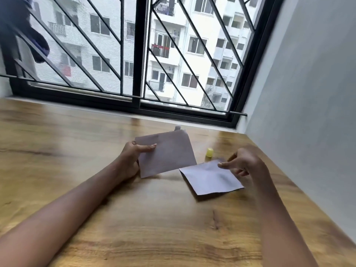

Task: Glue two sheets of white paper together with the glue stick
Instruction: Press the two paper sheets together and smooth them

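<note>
We pinch one sheet [165, 154] in our left hand [133, 158], right fingers [224, 165] loosely nipping the second sheet [211, 179], which risks misaligned edges when joined.

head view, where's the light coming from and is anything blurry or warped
Head view: daylight enters through the window, leaving glare on the far table; the held sheet is backlit and grey; motion blur smears the left hand, right hand and near tabletop; wide-angle distortion tilts the wall.
</note>
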A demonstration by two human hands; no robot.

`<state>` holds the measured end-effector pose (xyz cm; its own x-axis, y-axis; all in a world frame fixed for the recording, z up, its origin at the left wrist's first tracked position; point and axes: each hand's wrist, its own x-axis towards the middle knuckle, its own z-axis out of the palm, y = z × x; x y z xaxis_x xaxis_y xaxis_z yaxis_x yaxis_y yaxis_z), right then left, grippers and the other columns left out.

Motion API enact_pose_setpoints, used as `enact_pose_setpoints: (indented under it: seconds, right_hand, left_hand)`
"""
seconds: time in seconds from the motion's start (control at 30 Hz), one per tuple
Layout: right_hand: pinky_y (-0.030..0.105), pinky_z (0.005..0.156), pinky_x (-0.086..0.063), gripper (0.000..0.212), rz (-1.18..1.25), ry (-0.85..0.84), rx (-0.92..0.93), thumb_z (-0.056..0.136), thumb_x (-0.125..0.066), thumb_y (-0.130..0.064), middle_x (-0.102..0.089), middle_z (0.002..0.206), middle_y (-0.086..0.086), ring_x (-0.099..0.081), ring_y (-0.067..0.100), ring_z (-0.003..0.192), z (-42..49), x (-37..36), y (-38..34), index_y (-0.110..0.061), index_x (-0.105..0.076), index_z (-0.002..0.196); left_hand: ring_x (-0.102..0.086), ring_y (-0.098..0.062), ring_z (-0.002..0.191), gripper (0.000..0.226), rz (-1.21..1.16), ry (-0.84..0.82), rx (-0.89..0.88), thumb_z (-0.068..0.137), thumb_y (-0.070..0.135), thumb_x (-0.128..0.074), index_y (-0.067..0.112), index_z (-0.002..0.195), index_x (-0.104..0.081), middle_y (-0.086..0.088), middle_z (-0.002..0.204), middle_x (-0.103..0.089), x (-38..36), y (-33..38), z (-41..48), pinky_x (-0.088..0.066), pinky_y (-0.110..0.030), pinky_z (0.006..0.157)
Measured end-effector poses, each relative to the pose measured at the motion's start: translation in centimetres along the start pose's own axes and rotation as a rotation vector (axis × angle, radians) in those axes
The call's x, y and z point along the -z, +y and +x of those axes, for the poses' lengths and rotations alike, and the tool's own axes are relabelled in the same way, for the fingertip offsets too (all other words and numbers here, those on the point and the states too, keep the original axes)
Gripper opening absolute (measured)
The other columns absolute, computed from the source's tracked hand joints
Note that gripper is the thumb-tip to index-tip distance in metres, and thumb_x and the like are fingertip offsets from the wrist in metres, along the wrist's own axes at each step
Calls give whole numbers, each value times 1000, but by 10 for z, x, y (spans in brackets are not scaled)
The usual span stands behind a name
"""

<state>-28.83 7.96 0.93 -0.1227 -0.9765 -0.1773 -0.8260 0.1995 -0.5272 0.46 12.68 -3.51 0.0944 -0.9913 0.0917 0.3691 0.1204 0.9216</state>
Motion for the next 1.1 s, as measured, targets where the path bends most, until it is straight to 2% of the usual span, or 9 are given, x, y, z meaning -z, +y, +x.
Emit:
enact_pose_setpoints:
  seconds: [0.3, 0.47, 0.57, 0.67, 0.73, 0.8, 0.87, 0.97, 1.1]
  right_hand:
    - [27, 54, -40, 24, 73, 48, 11, 73, -79, -24, -63, 75, 8, -52, 17, 62, 4, -13, -5, -8, -69, 88]
    - [29, 60, -46, 16, 491, -68, 47, 89, -62, -11, -57, 77, 6, -53, 19, 64, -5, 12, 3, -13, -52, 76]
    - [32, 65, -43, 5, 532, 51, 108, 92, -56, -10, -56, 80, 8, -52, 21, 70, -5, 30, 15, -7, -56, 88]
    - [35, 74, -46, 19, 617, 191, 175, 92, -57, -12, -60, 91, 16, -53, 24, 74, -4, 40, 21, 0, -56, 107]
    - [32, 68, -48, 11, 626, 285, 230, 92, -57, -15, -64, 96, 21, -57, 20, 68, -9, 41, 15, -9, -58, 101]
    - [22, 49, -48, 9, 681, 329, 284, 93, -56, -18, -64, 84, 15, -55, 13, 52, -14, 38, 3, -12, -57, 100]
    - [16, 38, -44, 3, 827, 274, 308, 93, -56, -15, -59, 78, 9, -51, 9, 43, -19, 27, -15, -12, -57, 93]
    - [13, 43, -48, 8, 1014, 83, 349, 88, -60, -10, -66, 70, 3, -59, -1, 44, -26, 3, -46, -7, -57, 95]
    - [15, 49, -52, 9, 1123, -190, 361, 84, -57, 6, -72, 61, -2, -67, 5, 54, -33, -25, -71, 0, -61, 90]
  left_hand:
    - [-65, -18, 73, 16, 33, 37, -7, 78, -3, -63, 12, 86, -64, -1, 77, -70, 3, -2, 3, -57, -29, 61]
    - [-69, -14, 62, 15, -11, 41, 1, 81, -4, -60, 10, 83, -64, 2, 65, -72, 3, -3, 4, -56, -25, 53]
    - [-69, -18, 67, 14, -23, 19, 27, 82, -3, -59, 9, 87, -64, -1, 69, -72, 4, -2, 4, -57, -28, 56]
    - [-68, -22, 73, 16, -33, -5, 60, 82, -2, -60, 7, 94, -65, -6, 79, -71, 5, -1, 5, -58, -32, 60]
    - [-66, -26, 80, 22, -31, -22, 82, 81, -2, -60, 6, 101, -63, -10, 89, -68, 7, -1, 6, -58, -33, 62]
    - [-65, -26, 81, 25, -24, -47, 109, 82, -2, -60, 6, 105, -61, -11, 91, -67, 8, 0, 6, -59, -33, 63]
    - [-65, -25, 82, 27, -10, -97, 135, 83, -1, -59, 4, 110, -59, -10, 91, -66, 10, 0, 7, -59, -33, 65]
    - [-66, -20, 80, 22, -10, -163, 174, 87, 4, -56, 4, 108, -59, -9, 90, -67, 13, 1, 8, -58, -29, 65]
    - [-69, -12, 77, 18, -92, -203, 209, 93, 10, -45, 8, 99, -61, -3, 87, -71, 16, 1, 10, -57, -24, 70]
